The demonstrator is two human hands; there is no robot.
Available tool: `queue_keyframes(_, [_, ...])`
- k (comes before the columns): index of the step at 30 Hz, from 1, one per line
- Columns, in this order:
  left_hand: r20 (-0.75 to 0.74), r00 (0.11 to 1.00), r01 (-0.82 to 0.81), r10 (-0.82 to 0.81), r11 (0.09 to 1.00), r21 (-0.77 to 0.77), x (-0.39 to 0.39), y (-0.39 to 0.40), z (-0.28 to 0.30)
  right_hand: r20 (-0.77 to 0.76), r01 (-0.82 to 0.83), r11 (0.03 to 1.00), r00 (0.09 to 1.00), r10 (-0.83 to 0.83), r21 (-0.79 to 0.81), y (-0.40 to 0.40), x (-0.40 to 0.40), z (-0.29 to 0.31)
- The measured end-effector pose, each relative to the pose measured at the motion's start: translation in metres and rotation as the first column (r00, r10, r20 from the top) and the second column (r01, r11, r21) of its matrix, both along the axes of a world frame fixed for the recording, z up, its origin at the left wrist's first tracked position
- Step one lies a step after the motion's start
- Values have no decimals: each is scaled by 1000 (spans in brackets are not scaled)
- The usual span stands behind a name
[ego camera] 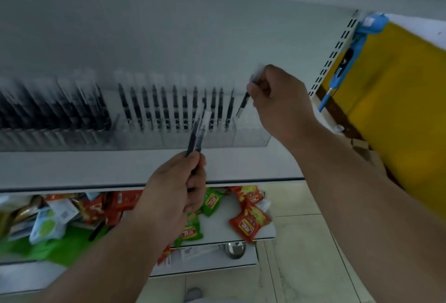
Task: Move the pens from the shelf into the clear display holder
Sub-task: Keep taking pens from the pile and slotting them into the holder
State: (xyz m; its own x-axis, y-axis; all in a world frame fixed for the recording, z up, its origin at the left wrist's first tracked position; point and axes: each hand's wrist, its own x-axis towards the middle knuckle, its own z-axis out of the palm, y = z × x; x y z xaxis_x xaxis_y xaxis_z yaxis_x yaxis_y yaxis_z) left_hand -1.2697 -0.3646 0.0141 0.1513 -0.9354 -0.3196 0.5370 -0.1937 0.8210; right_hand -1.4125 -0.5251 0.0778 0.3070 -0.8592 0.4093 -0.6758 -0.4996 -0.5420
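Right hand (277, 99) pinching one pen (242, 107) over clear holder (251, 136) — left hand (173, 191) gripping perhaps two

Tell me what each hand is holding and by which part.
The right hand pinches one pen by its upper end, tip angled down toward the clear holder. The left hand grips a few pens by their lower ends.
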Motion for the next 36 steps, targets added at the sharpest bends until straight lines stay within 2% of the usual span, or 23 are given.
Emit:
queue_keyframes(3, [-9,1000,15,-15,1000,-15,0,-3,1,-126,-27,998,991,35,61,-7,7,-4])
queue_keyframes(6, [-23,999,36,-36,999,-9,3,-4,1,-180,-17,994,983,37,112,-13,11,-12])
queue_keyframes(14, [37,999,17,-16,1000,-18,10,-8,5,-215,68,984,976,-31,166,-10,14,-14])
queue_keyframes(18, [93,996,-2,6,999,-48,7,-14,5,-54,96,984,995,-88,153,18,5,-8])
queue_keyframes(20, [142,990,-4,12,999,-55,4,-17,5,32,1,968,999,-10,249,36,8,-6])
queue_keyframes(23, [232,973,35,-18,997,-69,-2,-22,6,197,-173,886,976,95,431,51,16,-3])
queue_keyframes(26, [295,954,83,-55,993,-85,-7,-25,6,321,-231,851,944,78,472,51,14,1])
queue_keyframes(29, [322,944,110,-73,989,-99,-8,-24,4,371,-255,831,927,64,494,51,11,2])
queue_keyframes(31, [321,945,93,-58,991,-96,-5,-24,2,396,-227,851,918,24,475,48,9,3])
queue_keyframes(36, [342,940,33,-10,998,-60,5,-24,-2,504,-19,947,850,-153,321,27,-2,8])
